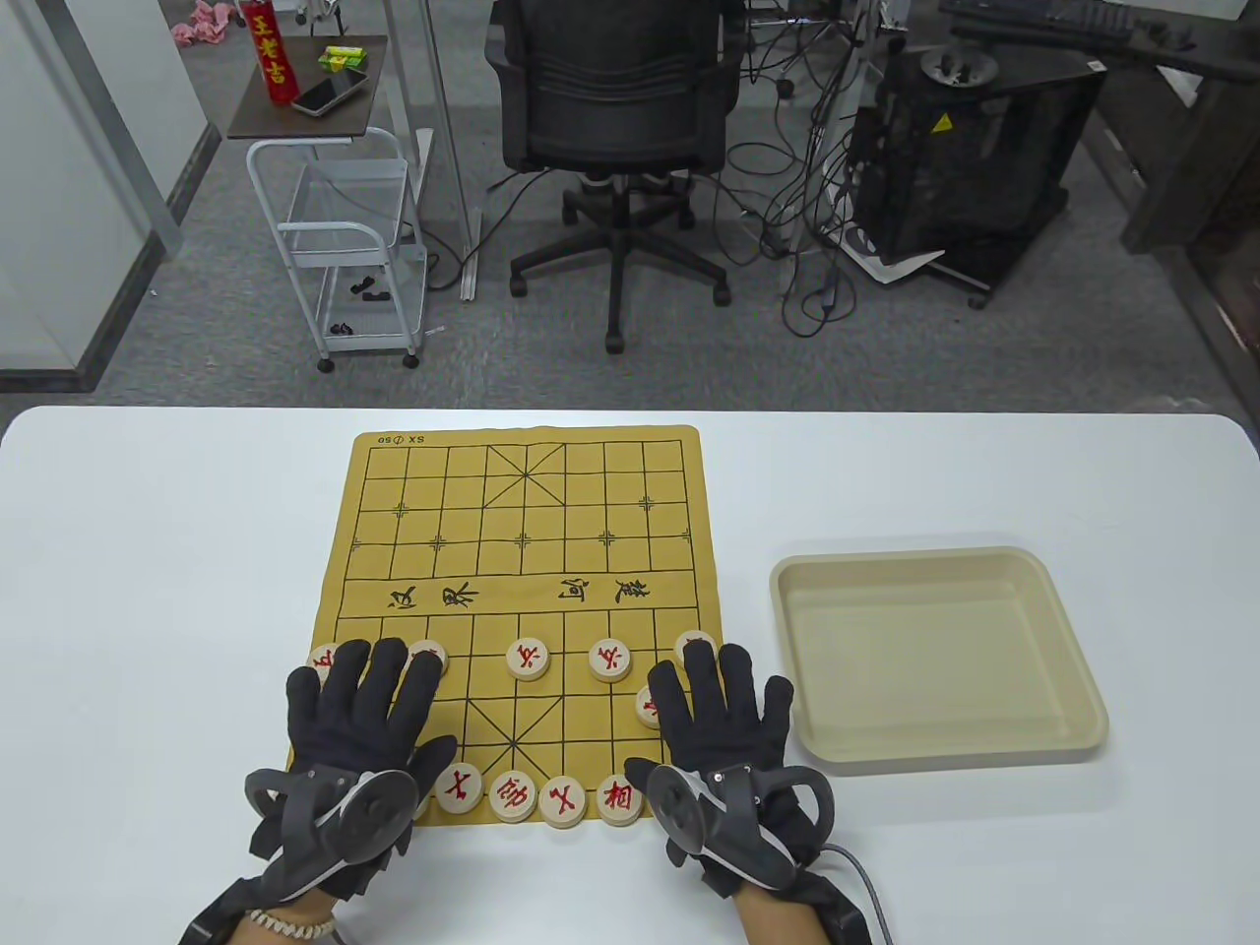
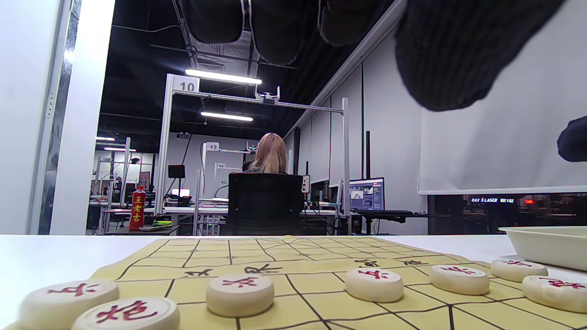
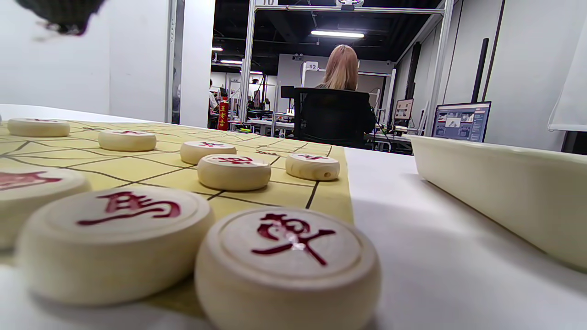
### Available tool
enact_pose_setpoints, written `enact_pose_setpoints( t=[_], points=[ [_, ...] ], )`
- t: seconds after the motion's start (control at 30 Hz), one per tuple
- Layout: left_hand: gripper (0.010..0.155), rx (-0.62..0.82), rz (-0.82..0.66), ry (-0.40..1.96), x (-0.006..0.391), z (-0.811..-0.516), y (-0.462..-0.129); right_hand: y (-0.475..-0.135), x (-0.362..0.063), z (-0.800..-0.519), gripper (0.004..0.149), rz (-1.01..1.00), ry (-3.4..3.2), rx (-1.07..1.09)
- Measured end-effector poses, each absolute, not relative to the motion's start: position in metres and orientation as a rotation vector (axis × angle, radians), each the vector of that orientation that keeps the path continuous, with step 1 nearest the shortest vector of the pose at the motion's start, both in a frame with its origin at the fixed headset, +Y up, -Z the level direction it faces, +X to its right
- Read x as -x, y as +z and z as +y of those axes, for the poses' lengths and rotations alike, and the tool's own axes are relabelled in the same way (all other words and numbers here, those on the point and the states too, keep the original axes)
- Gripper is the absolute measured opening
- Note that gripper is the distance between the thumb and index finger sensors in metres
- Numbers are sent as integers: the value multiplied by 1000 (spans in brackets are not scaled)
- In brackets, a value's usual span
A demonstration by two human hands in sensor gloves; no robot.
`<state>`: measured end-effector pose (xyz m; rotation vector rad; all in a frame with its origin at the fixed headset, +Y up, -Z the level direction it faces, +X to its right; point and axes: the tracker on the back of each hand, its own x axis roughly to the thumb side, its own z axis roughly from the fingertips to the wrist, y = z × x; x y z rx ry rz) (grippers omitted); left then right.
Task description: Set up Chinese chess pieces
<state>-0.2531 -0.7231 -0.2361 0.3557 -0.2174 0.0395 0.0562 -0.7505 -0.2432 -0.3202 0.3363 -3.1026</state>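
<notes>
Both hands lie flat, fingers spread and gripping nothing: the left hand (image 1: 359,719) and right hand (image 1: 724,724) cover the board's (image 1: 522,551) near corners. Round chess pieces (image 1: 528,659) with red characters sit in rows between and under them. A cream tray (image 1: 940,753) sits right of the board.

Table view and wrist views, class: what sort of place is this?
Probably an open-plan lab or office: black mesh swivel chair, numbered white metal frames, a lit computer monitor.
</notes>
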Motion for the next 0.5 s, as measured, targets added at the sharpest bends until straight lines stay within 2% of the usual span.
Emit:
enact_pose_setpoints(
  t=[0.5],
  points=[
    [85, -350, -217, 31, 252, -723, -236, -242, -56, -751, 91, 341, -3104, 327]
  ],
)
